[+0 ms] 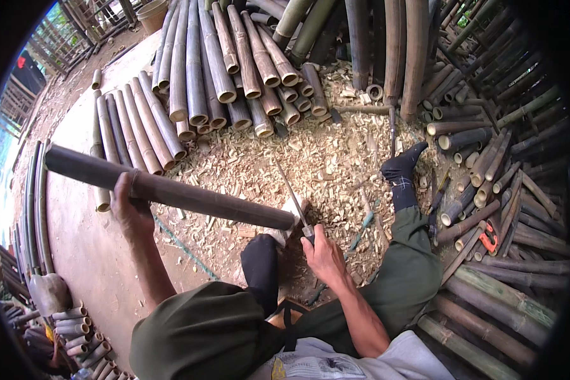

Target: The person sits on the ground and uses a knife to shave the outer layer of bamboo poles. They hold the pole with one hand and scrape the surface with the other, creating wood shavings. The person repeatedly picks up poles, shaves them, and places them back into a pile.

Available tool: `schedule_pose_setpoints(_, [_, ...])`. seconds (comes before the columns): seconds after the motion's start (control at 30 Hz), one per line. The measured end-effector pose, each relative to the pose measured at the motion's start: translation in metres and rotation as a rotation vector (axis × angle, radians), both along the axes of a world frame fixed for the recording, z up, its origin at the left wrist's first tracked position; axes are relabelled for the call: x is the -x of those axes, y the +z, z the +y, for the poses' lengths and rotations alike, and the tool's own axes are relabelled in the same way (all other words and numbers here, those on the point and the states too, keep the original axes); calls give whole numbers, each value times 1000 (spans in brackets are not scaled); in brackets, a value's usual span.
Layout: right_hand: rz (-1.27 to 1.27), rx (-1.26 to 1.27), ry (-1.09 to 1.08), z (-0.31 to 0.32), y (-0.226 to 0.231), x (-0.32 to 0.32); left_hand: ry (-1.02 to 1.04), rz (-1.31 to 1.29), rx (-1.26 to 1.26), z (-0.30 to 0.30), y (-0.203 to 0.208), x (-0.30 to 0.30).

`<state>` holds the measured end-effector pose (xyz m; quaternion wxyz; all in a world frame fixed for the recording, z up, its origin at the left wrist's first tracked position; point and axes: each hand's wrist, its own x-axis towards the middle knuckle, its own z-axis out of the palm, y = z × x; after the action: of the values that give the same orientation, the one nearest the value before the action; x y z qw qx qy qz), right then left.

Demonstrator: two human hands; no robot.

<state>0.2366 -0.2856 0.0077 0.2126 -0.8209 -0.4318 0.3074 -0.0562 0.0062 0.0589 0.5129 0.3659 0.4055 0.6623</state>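
Dark bamboo tube point(209, 204) slants across, right end near the left foot point(259, 263); left hand point(132, 206), forearm raised forward, clasps it nearer its far end; right hand point(326, 254), forearm angled leftward, curls firmly round a thin-bladed tool point(291, 193).

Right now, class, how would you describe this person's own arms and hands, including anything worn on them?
The left hand and right hand wear no gloves. The left forearm and right forearm show no sleeves, watches or cuffs. A pale grey shirt shows at the lower edge.
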Motion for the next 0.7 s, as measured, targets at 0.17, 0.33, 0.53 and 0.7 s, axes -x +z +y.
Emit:
schedule_pose_setpoints(0.17, [78, -497, -62, 9, 54, 12, 242, 53, 89, 4, 8, -6])
schedule_pose_setpoints(0.33, [-23, 173, -21, -11, -52, 0, 126, 46, 72, 1, 15, -16])
schedule_pose_setpoints(0.53, [67, -174, -18, 11, 46, 8, -114, -34, 15, -1, 10, 8])
schedule_pose_setpoints(0.7, [6, -405, -113, -16, -22, 12, -223, -67, -59, -2, 5, -3])
